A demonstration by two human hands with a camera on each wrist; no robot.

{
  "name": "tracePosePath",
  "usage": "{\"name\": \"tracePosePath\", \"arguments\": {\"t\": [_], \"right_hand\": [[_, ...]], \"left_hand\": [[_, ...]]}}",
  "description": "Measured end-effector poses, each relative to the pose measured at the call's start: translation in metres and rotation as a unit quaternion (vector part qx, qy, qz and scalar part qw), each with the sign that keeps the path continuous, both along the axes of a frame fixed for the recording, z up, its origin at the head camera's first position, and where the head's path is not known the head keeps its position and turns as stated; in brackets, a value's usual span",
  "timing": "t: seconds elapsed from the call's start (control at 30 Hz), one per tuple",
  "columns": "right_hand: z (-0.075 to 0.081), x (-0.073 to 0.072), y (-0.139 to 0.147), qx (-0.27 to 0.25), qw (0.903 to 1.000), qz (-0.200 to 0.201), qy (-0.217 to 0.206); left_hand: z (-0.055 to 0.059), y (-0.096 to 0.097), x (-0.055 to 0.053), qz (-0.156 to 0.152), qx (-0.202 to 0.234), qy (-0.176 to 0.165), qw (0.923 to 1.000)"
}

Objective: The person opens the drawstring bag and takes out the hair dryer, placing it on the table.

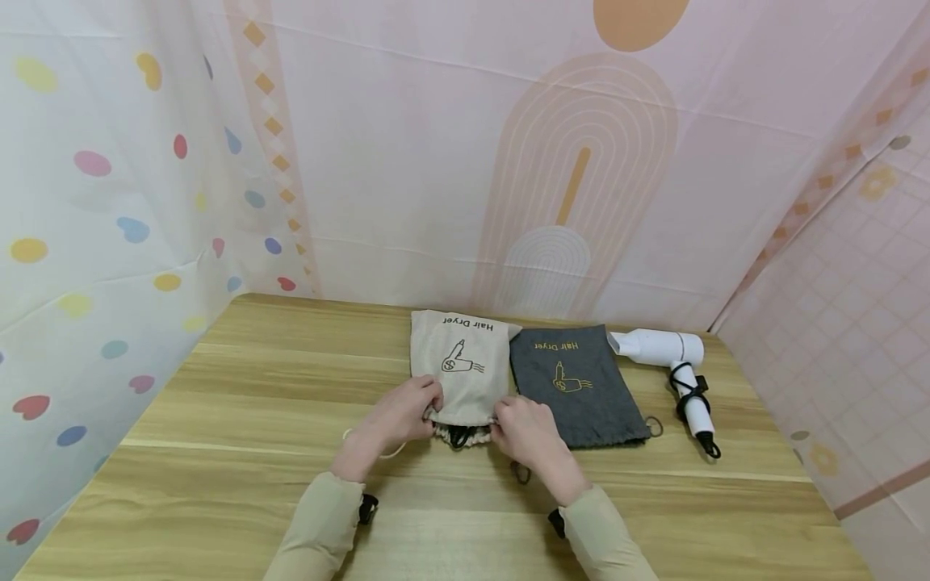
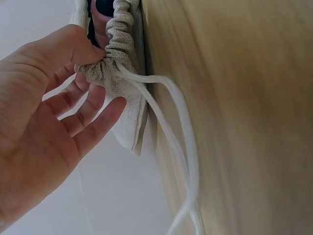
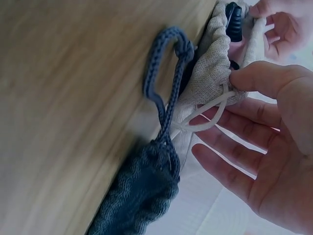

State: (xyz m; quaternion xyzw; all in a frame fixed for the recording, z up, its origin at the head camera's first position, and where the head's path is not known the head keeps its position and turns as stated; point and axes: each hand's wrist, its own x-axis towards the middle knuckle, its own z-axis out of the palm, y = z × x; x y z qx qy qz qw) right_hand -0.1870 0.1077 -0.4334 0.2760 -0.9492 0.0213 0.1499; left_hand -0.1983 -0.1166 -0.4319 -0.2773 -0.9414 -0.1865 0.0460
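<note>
A beige drawstring bag point(image 1: 475, 395) printed "Hair Dryer" lies flat on the wooden table, its gathered mouth toward the person. My left hand point(image 1: 405, 410) pinches the left corner of that mouth between thumb and index finger, the other fingers spread below. At the right corner, my right hand point(image 1: 525, 429) pinches the cloth beside a loop of white cord point(image 3: 212, 115). Another white drawstring point(image 2: 181, 112) trails from the left corner. Between the hands the mouth gapes, showing a black cord point(image 1: 459, 436) and something pink point(image 2: 100, 27) inside; the rest of the contents is hidden.
Close to the right hand lies a dark grey drawstring bag point(image 1: 577, 411), also printed "Hair Dryer", with cord loops point(image 3: 168, 73) at its mouth. Farther right is a white hair dryer point(image 1: 657, 347) with its black cord wrapped round the handle. Patterned curtains point(image 1: 407, 161) stand behind the table point(image 1: 240, 468).
</note>
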Motion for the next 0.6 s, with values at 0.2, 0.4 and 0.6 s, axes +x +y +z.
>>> {"name": "tracePosePath", "arguments": {"t": [0.2, 0.4, 0.6], "right_hand": [[0.003, -0.001, 0.010, -0.013, 0.9995, -0.015, -0.023], [0.007, -0.002, 0.016, -0.019, 0.9989, -0.024, -0.036], [0.005, -0.001, 0.018, -0.027, 0.9987, -0.020, -0.037]], "left_hand": [[-0.001, -0.011, -0.002, 0.008, -0.004, 0.012, 0.9999], [0.004, -0.022, -0.001, 0.019, 0.002, 0.003, 0.9998], [0.006, -0.025, 0.000, 0.026, -0.005, 0.003, 0.9996]]}}
